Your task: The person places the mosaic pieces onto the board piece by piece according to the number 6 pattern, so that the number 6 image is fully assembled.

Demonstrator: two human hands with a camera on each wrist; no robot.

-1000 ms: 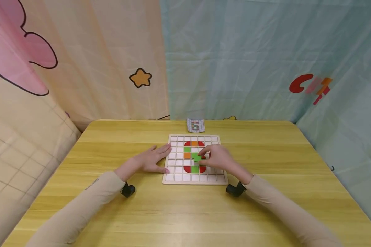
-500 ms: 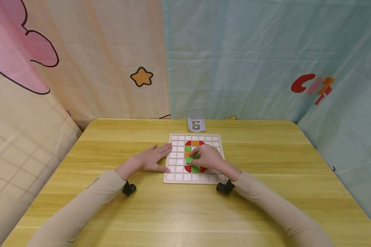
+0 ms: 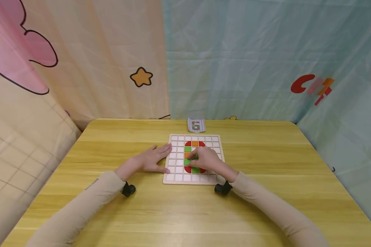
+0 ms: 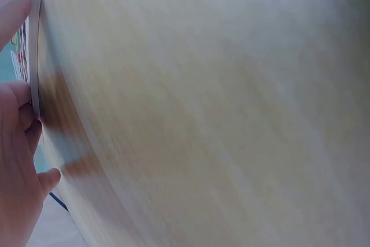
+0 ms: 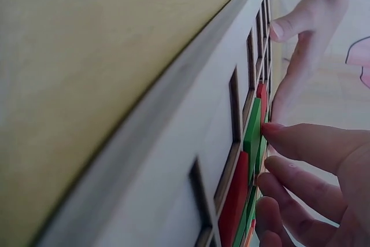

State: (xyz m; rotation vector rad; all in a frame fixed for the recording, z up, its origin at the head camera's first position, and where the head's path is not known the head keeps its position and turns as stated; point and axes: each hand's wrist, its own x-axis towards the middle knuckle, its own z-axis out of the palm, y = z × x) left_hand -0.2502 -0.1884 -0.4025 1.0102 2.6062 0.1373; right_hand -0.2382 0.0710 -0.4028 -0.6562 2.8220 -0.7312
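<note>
A square wooden grid board [image 3: 176,177] lies on the table with red, green and orange tiles set in its middle cells. My right hand [image 3: 209,159] is over these tiles, thumb and forefinger at a green square tile [image 3: 187,162] in the left column, below an orange tile [image 3: 187,155]. In the right wrist view, the thumb [image 5: 300,140] and curled fingers come down close around the tiles, and the hand covers part of the pattern. My left hand [image 3: 151,160] rests spread on the board's left edge, thumb and fingertips touching the frame.
A small printed card [image 3: 196,125] with a coloured grid pattern lies behind the board, near the table's back edge. Patterned curtains [image 3: 250,61] hang behind and at both sides of the wooden table [image 3: 173,216]. A black wrist camera [image 3: 223,188] sits below each wrist.
My right hand has carried the green square tile left and toward me, from the pattern's middle to its left column, and lowered it into the cell there. The left hand has stayed put.
</note>
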